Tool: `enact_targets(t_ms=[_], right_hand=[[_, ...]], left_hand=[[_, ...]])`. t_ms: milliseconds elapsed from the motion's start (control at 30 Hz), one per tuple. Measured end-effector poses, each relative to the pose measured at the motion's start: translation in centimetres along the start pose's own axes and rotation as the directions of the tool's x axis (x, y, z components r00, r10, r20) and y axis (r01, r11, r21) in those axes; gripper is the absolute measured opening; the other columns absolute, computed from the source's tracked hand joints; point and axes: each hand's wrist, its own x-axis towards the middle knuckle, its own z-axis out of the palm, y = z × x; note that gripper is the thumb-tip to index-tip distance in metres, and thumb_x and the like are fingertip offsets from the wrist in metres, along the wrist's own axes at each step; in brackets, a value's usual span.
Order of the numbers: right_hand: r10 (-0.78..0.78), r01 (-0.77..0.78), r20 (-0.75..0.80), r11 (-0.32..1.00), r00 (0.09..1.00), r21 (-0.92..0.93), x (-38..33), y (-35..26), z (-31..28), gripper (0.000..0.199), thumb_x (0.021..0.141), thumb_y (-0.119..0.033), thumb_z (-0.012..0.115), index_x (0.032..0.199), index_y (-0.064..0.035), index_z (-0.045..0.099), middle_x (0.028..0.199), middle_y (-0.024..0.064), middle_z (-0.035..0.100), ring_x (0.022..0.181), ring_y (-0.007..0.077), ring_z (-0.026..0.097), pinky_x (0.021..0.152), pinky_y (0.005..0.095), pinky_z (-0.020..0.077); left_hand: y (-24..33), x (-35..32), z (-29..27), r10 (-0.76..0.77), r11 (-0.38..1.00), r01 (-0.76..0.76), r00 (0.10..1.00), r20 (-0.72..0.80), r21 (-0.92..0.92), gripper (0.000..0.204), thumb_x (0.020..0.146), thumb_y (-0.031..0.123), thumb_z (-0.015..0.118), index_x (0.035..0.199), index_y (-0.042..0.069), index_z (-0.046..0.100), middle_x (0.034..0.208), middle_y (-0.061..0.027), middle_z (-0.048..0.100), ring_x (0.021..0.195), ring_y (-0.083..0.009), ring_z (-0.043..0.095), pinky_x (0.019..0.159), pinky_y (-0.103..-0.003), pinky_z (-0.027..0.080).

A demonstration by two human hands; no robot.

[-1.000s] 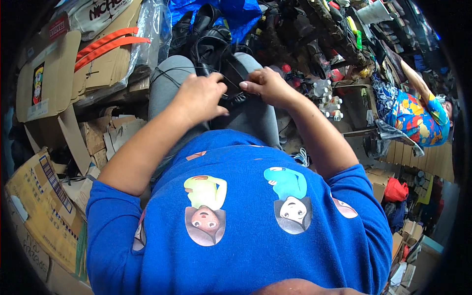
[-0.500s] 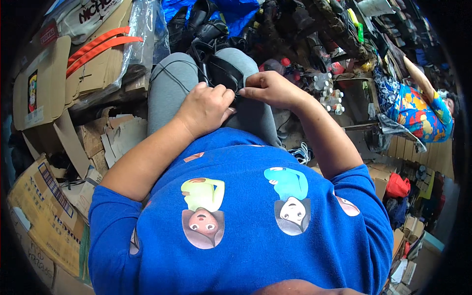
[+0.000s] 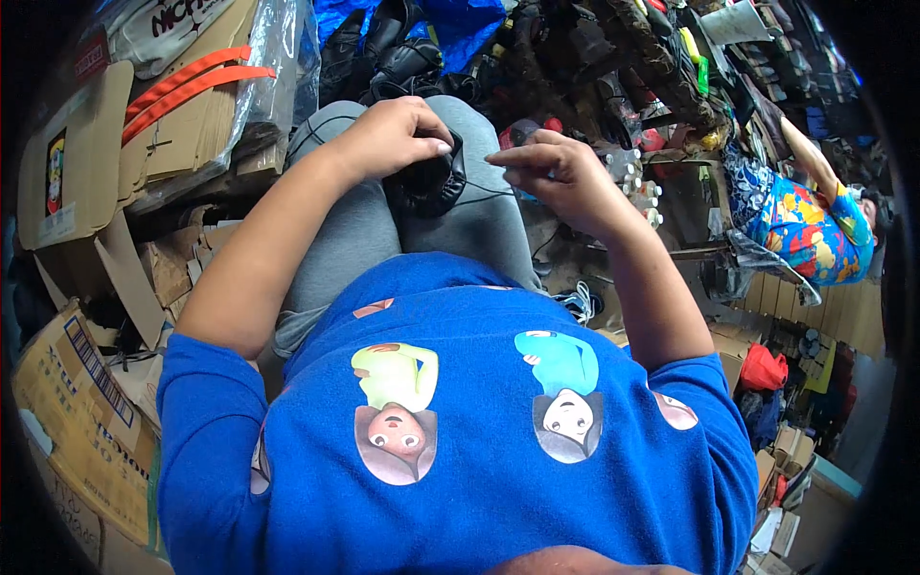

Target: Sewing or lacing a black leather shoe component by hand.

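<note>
A black shoe (image 3: pixel 433 192) with a padded, shiny collar lies across my grey-clad thighs, partly hidden by my left hand. My left hand (image 3: pixel 398 139) curls over the shoe's far left side, its thumb along the opening. From the shoe a thin black cord (image 3: pixel 484 197) runs taut to the right. My right hand (image 3: pixel 565 180) is held off to the right of the shoe, index finger pointing toward it, the other fingers bent around the cord's end. Another length of black cord (image 3: pixel 321 126) trails over my left knee.
More black shoes (image 3: pixel 407 62) are piled beyond my knees by a blue sheet (image 3: pixel 474 24). Flattened cardboard (image 3: pixel 182 120) and boxes (image 3: pixel 91 422) stand at left. Small bottles (image 3: pixel 642 192) sit at right. A person in a colourful shirt (image 3: pixel 815 225) is farther right.
My hands, close together before, have moved apart. The right one has drawn rightward with the cord; the left has shifted up and forward over the shoe, exposing more of its collar.
</note>
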Motion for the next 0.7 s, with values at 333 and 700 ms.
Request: enact_targets(t_ms=[333,700], right_hand=[[0.037,-0.025,0.079,0.988,0.996,-0.15,1.9,0.9,1.0,0.019,0.08,-0.009,0.067,0.099,-0.0132,0.071,0.078,0.0067,0.057,0.072,0.0171,0.059,0.064,0.029,0.0469],[0.116,-0.09,0.071,0.95,0.991,-0.298,1.5,-0.3,0.9,0.023,0.072,-0.009,0.065,0.094,-0.0111,0.072,0.084,0.0141,0.062,0.08,0.029,0.063,0.073,0.0362,0.0505]], left_hand=[[-0.5,1.5,-0.5,-0.067,0.96,0.142,0.953,0.295,-0.242,0.017,0.08,0.016,0.066,0.092,0.004,0.067,0.089,-0.0064,0.059,0.092,-0.0168,0.056,0.085,-0.031,0.043],[0.1,3.6,0.3,-0.039,0.951,0.154,0.921,0.388,-0.268,0.019,0.079,0.012,0.065,0.096,0.005,0.07,0.091,-0.0085,0.06,0.094,-0.0206,0.057,0.087,-0.031,0.043]])
